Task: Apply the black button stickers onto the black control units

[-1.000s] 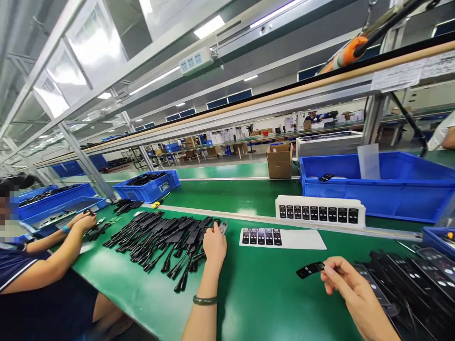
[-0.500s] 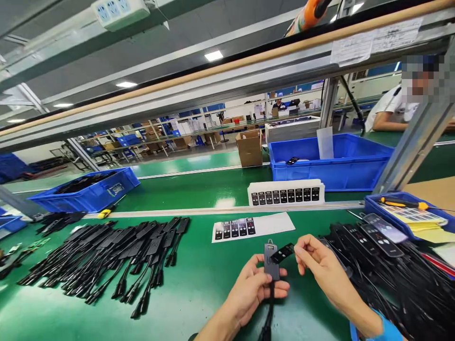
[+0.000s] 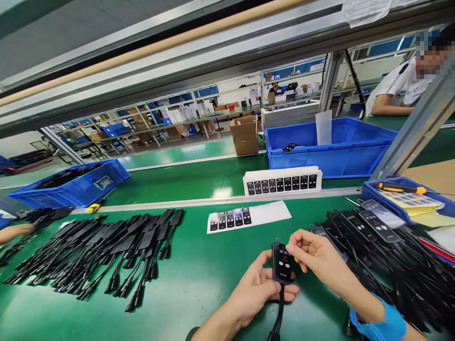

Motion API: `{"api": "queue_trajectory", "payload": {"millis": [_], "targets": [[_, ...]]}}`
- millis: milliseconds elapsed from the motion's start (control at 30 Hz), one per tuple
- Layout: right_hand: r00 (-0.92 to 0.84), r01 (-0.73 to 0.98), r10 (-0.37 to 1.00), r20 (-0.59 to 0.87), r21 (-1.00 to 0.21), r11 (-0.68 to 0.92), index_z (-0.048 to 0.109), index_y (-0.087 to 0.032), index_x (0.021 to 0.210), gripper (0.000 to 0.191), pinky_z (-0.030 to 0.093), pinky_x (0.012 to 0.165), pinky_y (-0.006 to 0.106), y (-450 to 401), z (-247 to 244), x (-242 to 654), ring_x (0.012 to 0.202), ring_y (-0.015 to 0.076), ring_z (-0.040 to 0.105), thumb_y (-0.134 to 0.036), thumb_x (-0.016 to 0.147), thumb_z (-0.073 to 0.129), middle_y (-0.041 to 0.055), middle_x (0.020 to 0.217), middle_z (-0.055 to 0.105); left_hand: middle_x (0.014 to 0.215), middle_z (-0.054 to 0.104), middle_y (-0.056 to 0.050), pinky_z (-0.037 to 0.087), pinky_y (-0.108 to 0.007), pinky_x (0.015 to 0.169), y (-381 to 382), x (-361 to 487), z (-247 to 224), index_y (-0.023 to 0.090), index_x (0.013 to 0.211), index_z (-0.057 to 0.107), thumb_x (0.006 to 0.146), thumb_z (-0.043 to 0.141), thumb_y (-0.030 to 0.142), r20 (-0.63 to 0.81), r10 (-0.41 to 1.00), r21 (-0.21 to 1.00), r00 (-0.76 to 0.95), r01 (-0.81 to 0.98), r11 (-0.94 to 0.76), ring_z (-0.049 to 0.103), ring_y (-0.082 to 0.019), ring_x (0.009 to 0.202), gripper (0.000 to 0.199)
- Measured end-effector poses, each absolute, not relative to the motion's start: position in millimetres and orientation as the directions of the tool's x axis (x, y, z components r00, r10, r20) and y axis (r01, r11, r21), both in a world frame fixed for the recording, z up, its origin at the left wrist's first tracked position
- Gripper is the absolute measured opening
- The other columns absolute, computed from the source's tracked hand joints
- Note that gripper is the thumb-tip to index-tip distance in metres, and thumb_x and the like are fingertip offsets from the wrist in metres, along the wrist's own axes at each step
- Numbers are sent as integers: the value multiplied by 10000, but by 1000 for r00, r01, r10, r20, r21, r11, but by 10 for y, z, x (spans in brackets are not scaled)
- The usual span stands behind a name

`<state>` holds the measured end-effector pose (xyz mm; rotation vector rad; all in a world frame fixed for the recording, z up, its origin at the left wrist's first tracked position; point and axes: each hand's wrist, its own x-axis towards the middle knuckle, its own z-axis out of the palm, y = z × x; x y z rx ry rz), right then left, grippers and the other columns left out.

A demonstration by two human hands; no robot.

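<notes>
Near the bottom centre, my left hand (image 3: 261, 286) holds a black controller (image 3: 283, 265) upright, its cables hanging down. A black label with red marks and two pale buttons covers the controller's face. My right hand (image 3: 311, 251) pinches the label's upper right corner. Behind the hands lies a white label strip (image 3: 270, 213) with several black labels at its left end. Many black controllers with cables (image 3: 145, 237) lie in rows on the left. On the right is a pile of controllers (image 3: 359, 227) bearing labels.
A white stack of label sheets (image 3: 282, 181) stands behind the strip. Blue bins stand at the left (image 3: 71, 182) and back right (image 3: 327, 151). A blue tray (image 3: 368, 187) holds a screwdriver (image 3: 401, 188). Another person's hand (image 3: 16, 232) reaches in at left; a person (image 3: 398, 94) sits at right.
The label, tilted off the controller's face before, now lies along it. My right hand has moved slightly left. Another person's hand has appeared at the left edge, and the view has shifted.
</notes>
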<state>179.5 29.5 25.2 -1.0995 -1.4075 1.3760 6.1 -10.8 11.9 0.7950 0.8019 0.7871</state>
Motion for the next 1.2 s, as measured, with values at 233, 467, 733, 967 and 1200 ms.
{"api": "queue_trajectory", "payload": {"millis": [233,467,733,967,1200], "targets": [[-253,11,967,-14,-1000,-12,586,-179,692,381,342,373,187,278,270,1777,434,76,414,-544,705,698,-43,567,500,1058,666,-147,490,-446,865,-112,56,142,168,1185,448,670,667,120,-310,820,835,482,-275,477,684,-269,913,562],[-238,41,971,-19,-999,-9,575,-186,674,403,359,372,196,264,312,1768,440,85,423,-575,694,679,-32,573,516,1062,667,-145,488,-455,872,-115,59,155,178,1178,466,687,689,142,-303,816,838,492,-270,474,678,-281,935,541],[-228,50,974,-9,-999,3,575,-183,686,322,359,381,188,253,271,1763,453,84,440,-486,725,676,-28,594,533,1050,664,-145,475,-486,898,-131,67,120,170,1198,448,739,710,259,-289,814,842,504,-271,467,676,-286,939,536],[-248,2,969,-13,-1000,-13,575,-178,693,359,351,376,188,250,288,1775,438,75,420,-519,723,686,-36,586,514,1077,654,-167,471,-492,903,-133,68,105,162,1211,435,720,742,286,-283,816,852,504,-258,455,669,-300,956,593],[-142,19,984,104,-994,107,594,-186,737,284,420,451,211,253,314,1847,493,97,459,-456,778,674,-26,596,525,1000,675,-141,503,-403,841,-139,93,97,159,1153,476,689,789,324,-302,797,834,524,-261,487,687,-263,901,584]]}}
